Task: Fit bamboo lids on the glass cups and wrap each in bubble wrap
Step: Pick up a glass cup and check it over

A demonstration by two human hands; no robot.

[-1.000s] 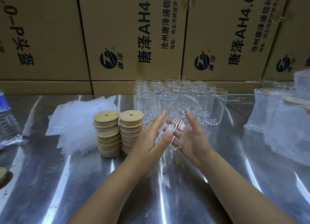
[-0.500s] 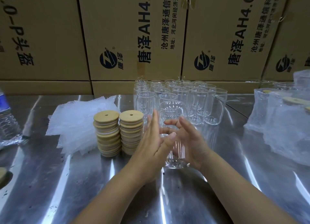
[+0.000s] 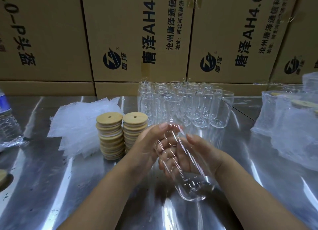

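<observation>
In the head view, a glass cup (image 3: 191, 186) is held above the metal surface (image 3: 51, 186) between both hands. It is tilted, with its base turned toward the camera and its mouth pointed away, and it is blurred. The left hand (image 3: 148, 143) is laid against the cup's left side, its fingertips bent over the mouth end. The right hand (image 3: 201, 154) is wrapped round the right side, and its fingers (image 3: 167, 160) are seen through the glass, curled beneath it. No lid is fitted on this cup.

Just left of the hands, two stacks of bamboo lids (image 3: 110, 136) are set side by side, touching. A pile of bubble wrap sheets (image 3: 80, 126) is spread beside them. Behind the hands, a cluster of empty cups (image 3: 199, 105) is lined up in rows. Wrapped cups (image 3: 292, 129) are gathered at the right edge, and a water bottle (image 3: 6, 124) is placed at the far left. Cardboard boxes (image 3: 129, 31) are stacked along the back.
</observation>
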